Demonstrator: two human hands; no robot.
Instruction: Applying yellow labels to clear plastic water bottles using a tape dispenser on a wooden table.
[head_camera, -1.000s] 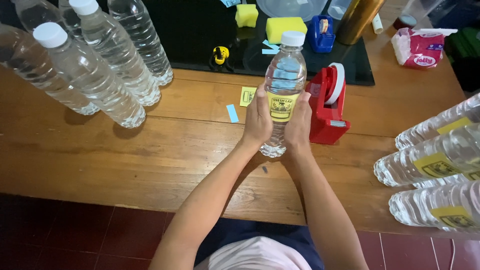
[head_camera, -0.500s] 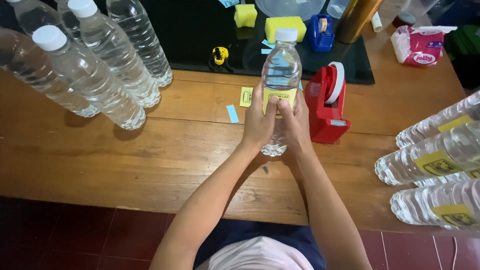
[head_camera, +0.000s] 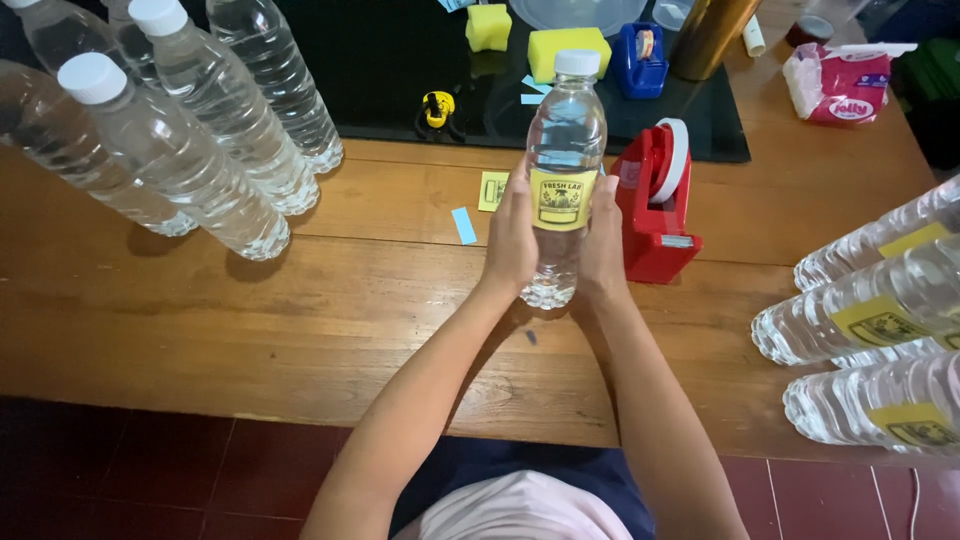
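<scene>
Currently, in the head view, you hold a clear water bottle (head_camera: 562, 175) upright between both hands above the wooden table (head_camera: 300, 300), its base just off or barely on the wood; which, you cannot tell. Your left hand (head_camera: 512, 240) clasps the bottle's left side, and your right hand (head_camera: 603, 240) clasps its right side, palms pressed to the lower body. Both grips are closed on the bottle, with the thumbs lying along the edges of a yellow label (head_camera: 561, 199) that faces you on the middle of the bottle. The white cap (head_camera: 577, 62) is on.

Just to the right of your right hand stands a red tape dispenser (head_camera: 655, 205), close to but not clearly touching the bottle. Beyond your left hand lie a small yellow sticker (head_camera: 492, 191) and a blue paper strip (head_camera: 464, 225) on the wood. Unlabelled bottles (head_camera: 180, 150) stand grouped at the far left. Labelled bottles (head_camera: 870, 330) lie on their sides at the right edge. A black mat (head_camera: 400, 70) at the back carries yellow sponges (head_camera: 568, 50) and a blue dispenser (head_camera: 641, 58).
</scene>
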